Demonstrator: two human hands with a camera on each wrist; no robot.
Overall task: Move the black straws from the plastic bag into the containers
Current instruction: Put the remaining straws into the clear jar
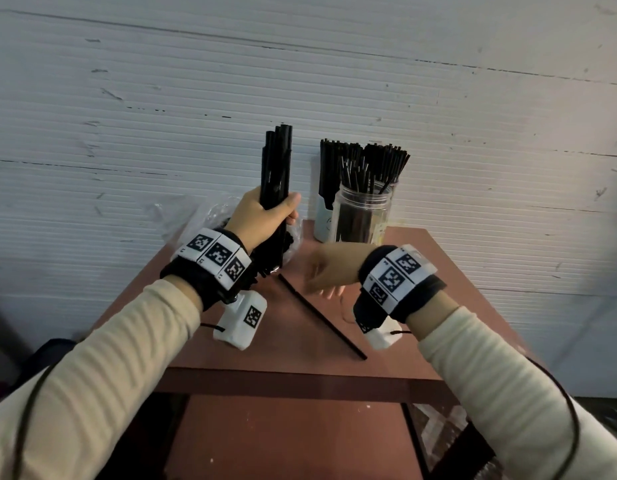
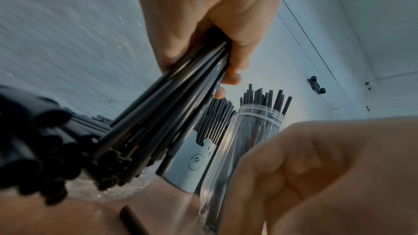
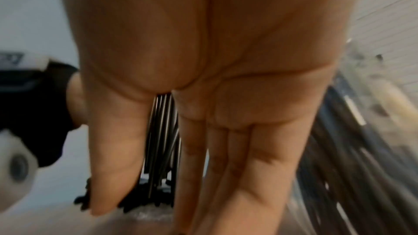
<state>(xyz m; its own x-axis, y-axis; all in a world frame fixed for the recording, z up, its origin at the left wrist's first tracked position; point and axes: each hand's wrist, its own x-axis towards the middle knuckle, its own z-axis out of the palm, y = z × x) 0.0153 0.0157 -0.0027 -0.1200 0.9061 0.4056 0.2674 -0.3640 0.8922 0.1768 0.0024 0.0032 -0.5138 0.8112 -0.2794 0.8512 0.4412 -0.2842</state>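
Observation:
My left hand (image 1: 265,220) grips a bundle of black straws (image 1: 277,168) upright above the clear plastic bag (image 1: 210,216) at the table's back left; the wrist view shows my fingers (image 2: 233,78) wrapped round the bundle of black straws (image 2: 172,106). More straws (image 2: 34,149) lie in the bag below. My right hand (image 1: 329,271) hovers open, fingers straight, just right of the bundle and above a single loose straw (image 1: 321,320) on the table. A clear jar (image 1: 364,216) and a pale blue holder (image 1: 322,216) at the back both hold straws.
The small reddish-brown table (image 1: 300,341) stands against a white ribbed wall (image 1: 300,81). A lower shelf of the same colour shows beneath the front edge. The jar (image 2: 244,140) and the blue holder with a smiley face (image 2: 192,163) stand close to my left hand.

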